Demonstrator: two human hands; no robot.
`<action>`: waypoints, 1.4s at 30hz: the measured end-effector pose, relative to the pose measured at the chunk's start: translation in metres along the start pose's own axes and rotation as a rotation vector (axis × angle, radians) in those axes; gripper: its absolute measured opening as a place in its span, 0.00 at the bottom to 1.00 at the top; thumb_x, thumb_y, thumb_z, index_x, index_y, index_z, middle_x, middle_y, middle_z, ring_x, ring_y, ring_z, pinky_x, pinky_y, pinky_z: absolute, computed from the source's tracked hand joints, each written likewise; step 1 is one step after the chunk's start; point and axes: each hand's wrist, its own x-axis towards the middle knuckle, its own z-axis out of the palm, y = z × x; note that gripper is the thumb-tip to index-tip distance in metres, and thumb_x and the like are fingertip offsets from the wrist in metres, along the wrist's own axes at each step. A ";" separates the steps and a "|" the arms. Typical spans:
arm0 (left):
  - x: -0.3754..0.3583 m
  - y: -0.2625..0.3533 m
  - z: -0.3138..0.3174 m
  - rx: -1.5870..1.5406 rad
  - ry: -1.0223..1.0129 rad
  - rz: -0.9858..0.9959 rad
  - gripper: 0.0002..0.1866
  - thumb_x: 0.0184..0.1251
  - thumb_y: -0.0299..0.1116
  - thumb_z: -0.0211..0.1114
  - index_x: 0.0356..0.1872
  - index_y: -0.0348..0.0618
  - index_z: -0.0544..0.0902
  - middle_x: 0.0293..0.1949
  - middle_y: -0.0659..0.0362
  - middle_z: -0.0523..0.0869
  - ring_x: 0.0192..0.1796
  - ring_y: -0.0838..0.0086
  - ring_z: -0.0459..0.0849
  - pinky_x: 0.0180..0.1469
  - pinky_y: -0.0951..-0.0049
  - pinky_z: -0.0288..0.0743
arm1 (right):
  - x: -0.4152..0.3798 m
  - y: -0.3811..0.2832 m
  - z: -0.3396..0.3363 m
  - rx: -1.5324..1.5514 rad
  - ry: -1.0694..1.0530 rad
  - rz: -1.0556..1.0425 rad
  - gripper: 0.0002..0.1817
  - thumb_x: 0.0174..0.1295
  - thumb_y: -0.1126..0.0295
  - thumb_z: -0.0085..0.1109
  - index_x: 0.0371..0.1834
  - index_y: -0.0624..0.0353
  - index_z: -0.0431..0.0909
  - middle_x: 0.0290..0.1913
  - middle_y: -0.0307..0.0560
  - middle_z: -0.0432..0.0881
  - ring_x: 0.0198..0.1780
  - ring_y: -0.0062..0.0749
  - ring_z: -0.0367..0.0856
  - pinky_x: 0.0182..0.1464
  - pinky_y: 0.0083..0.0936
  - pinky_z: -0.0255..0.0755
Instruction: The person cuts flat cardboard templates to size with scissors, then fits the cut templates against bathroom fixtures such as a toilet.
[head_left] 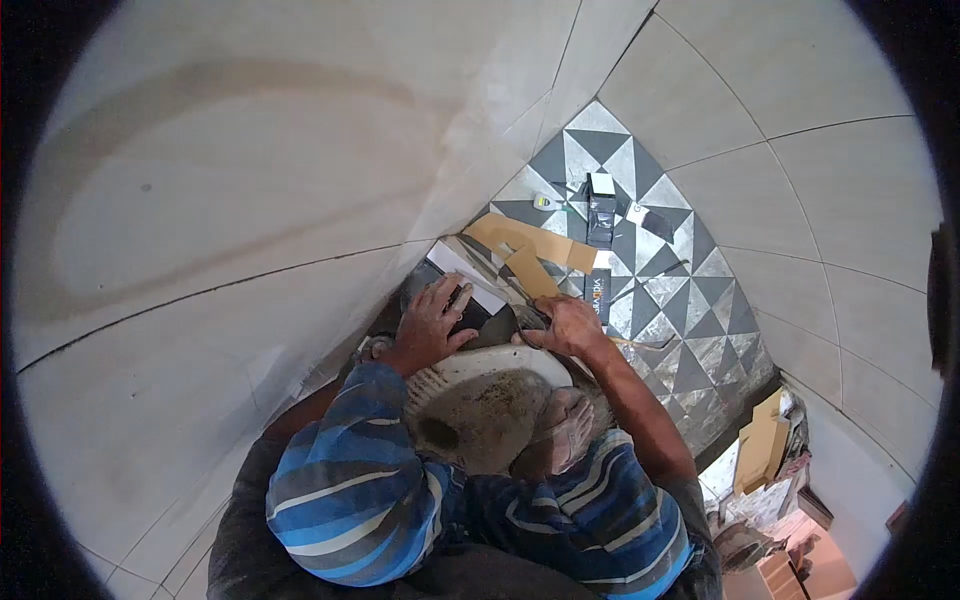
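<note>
Two tiled walls (pixel 230 200) flanked one squat pan (pixel 485 395). Beyond its rim, one black-and-white piece (pixel 485 297) lay under the left hand (pixel 428 325), fingers loosely spread; whether the right hand (pixel 572 325) gripped anything was unclear.

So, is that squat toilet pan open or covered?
Open: the squat toilet pan shows its dirt-speckled bowl and a dark hole.

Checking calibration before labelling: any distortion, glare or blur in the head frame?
Head view: strong bowing in the grout lines, black vignette at both sides; pale glare on the patterned floor tiles; left hand and right hand without obvious motion blur; brownish loop on the left wall, shadow or stain, cannot tell.
</note>
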 end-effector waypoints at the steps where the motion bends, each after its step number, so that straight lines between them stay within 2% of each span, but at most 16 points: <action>1: 0.001 0.001 -0.002 0.011 -0.002 0.002 0.45 0.65 0.55 0.75 0.78 0.42 0.71 0.78 0.44 0.68 0.78 0.46 0.69 0.74 0.42 0.67 | 0.000 0.002 0.002 -0.001 0.000 0.000 0.37 0.53 0.38 0.73 0.55 0.58 0.86 0.49 0.62 0.89 0.55 0.58 0.87 0.61 0.48 0.79; 4: 0.002 0.001 -0.004 0.023 0.004 0.008 0.45 0.65 0.55 0.75 0.78 0.42 0.70 0.77 0.45 0.69 0.78 0.46 0.69 0.74 0.43 0.67 | 0.000 0.000 0.001 0.037 0.021 0.015 0.37 0.53 0.38 0.73 0.55 0.58 0.85 0.49 0.63 0.89 0.55 0.59 0.88 0.60 0.48 0.79; 7: 0.001 0.000 0.000 0.039 0.001 0.008 0.45 0.65 0.56 0.74 0.78 0.43 0.71 0.77 0.45 0.69 0.78 0.47 0.69 0.74 0.43 0.67 | -0.001 -0.006 -0.006 0.035 -0.025 0.016 0.39 0.56 0.33 0.72 0.57 0.58 0.86 0.54 0.63 0.87 0.58 0.58 0.86 0.61 0.51 0.78; 10: -0.001 -0.003 0.004 0.042 -0.019 -0.004 0.45 0.66 0.58 0.73 0.78 0.43 0.71 0.78 0.44 0.68 0.78 0.46 0.69 0.75 0.42 0.66 | 0.004 -0.013 -0.010 0.016 0.033 -0.002 0.38 0.52 0.34 0.73 0.53 0.58 0.87 0.49 0.63 0.89 0.55 0.58 0.88 0.59 0.49 0.80; 13: -0.002 -0.004 0.005 0.026 -0.043 -0.016 0.45 0.67 0.58 0.73 0.78 0.43 0.71 0.78 0.43 0.67 0.78 0.44 0.68 0.75 0.41 0.65 | 0.007 -0.015 -0.015 0.025 -0.011 -0.008 0.42 0.53 0.30 0.73 0.55 0.58 0.86 0.54 0.64 0.87 0.58 0.59 0.85 0.60 0.52 0.78; 16: -0.001 -0.004 0.005 0.035 -0.039 -0.008 0.45 0.67 0.58 0.72 0.78 0.42 0.71 0.78 0.42 0.67 0.78 0.44 0.68 0.75 0.41 0.64 | 0.008 -0.012 -0.016 0.003 -0.062 -0.006 0.41 0.53 0.30 0.72 0.55 0.57 0.86 0.53 0.64 0.87 0.57 0.60 0.86 0.59 0.52 0.79; 22: 0.001 -0.001 0.001 0.048 -0.019 0.003 0.43 0.68 0.59 0.71 0.78 0.43 0.72 0.78 0.45 0.68 0.78 0.47 0.68 0.74 0.42 0.66 | 0.010 -0.007 -0.005 0.048 0.001 -0.007 0.40 0.55 0.30 0.71 0.53 0.57 0.86 0.48 0.64 0.87 0.54 0.62 0.87 0.59 0.53 0.78; 25: -0.001 -0.004 0.005 0.035 -0.031 0.000 0.44 0.68 0.58 0.71 0.78 0.43 0.71 0.78 0.44 0.68 0.78 0.46 0.68 0.75 0.42 0.65 | 0.015 -0.009 -0.008 -0.024 -0.041 -0.020 0.41 0.56 0.31 0.71 0.54 0.59 0.86 0.49 0.65 0.87 0.54 0.61 0.87 0.59 0.53 0.78; 27: -0.001 -0.005 0.007 0.032 -0.031 0.002 0.44 0.69 0.58 0.71 0.78 0.43 0.70 0.78 0.44 0.68 0.78 0.46 0.68 0.75 0.42 0.64 | 0.016 -0.012 -0.010 -0.044 0.102 -0.122 0.42 0.55 0.31 0.72 0.56 0.61 0.85 0.49 0.65 0.88 0.54 0.61 0.87 0.59 0.53 0.79; 31: -0.004 -0.010 0.013 0.030 0.028 0.050 0.44 0.68 0.58 0.73 0.78 0.41 0.70 0.78 0.42 0.66 0.77 0.43 0.68 0.74 0.42 0.65 | 0.013 -0.019 -0.020 -0.083 0.050 -0.053 0.44 0.53 0.31 0.74 0.57 0.62 0.84 0.50 0.65 0.88 0.55 0.60 0.87 0.60 0.53 0.78; 33: -0.004 -0.012 0.014 0.039 0.074 0.099 0.45 0.67 0.59 0.73 0.77 0.40 0.71 0.78 0.41 0.65 0.77 0.41 0.69 0.73 0.41 0.66 | 0.013 -0.006 -0.014 -0.065 0.021 -0.070 0.48 0.51 0.34 0.75 0.65 0.61 0.79 0.54 0.68 0.86 0.58 0.66 0.85 0.61 0.53 0.78; 34: -0.003 -0.011 0.014 0.039 0.067 0.086 0.45 0.67 0.59 0.74 0.77 0.41 0.71 0.78 0.41 0.65 0.76 0.41 0.69 0.73 0.42 0.66 | 0.009 -0.001 -0.010 -0.064 0.020 -0.068 0.48 0.51 0.34 0.75 0.65 0.61 0.79 0.54 0.68 0.86 0.58 0.66 0.85 0.61 0.53 0.78; 36: -0.003 -0.010 0.010 0.038 0.053 0.074 0.45 0.67 0.58 0.74 0.77 0.41 0.71 0.78 0.41 0.65 0.76 0.41 0.69 0.73 0.42 0.66 | -0.004 0.005 -0.001 -0.004 0.116 -0.120 0.48 0.50 0.31 0.75 0.62 0.63 0.79 0.54 0.69 0.86 0.61 0.65 0.83 0.63 0.53 0.76; 40: -0.001 -0.005 0.006 -0.021 0.055 0.040 0.46 0.66 0.56 0.75 0.78 0.40 0.69 0.78 0.41 0.65 0.76 0.41 0.68 0.74 0.42 0.65 | -0.031 0.004 -0.004 -0.005 0.118 -0.104 0.48 0.49 0.29 0.75 0.55 0.64 0.80 0.54 0.68 0.86 0.63 0.63 0.82 0.65 0.53 0.75; 42: 0.001 -0.006 0.007 -0.026 0.065 0.047 0.47 0.66 0.56 0.75 0.79 0.39 0.67 0.79 0.41 0.65 0.77 0.41 0.68 0.74 0.42 0.65 | -0.035 -0.001 -0.007 -0.012 0.070 -0.022 0.47 0.49 0.28 0.75 0.51 0.64 0.80 0.54 0.68 0.86 0.64 0.63 0.81 0.67 0.52 0.74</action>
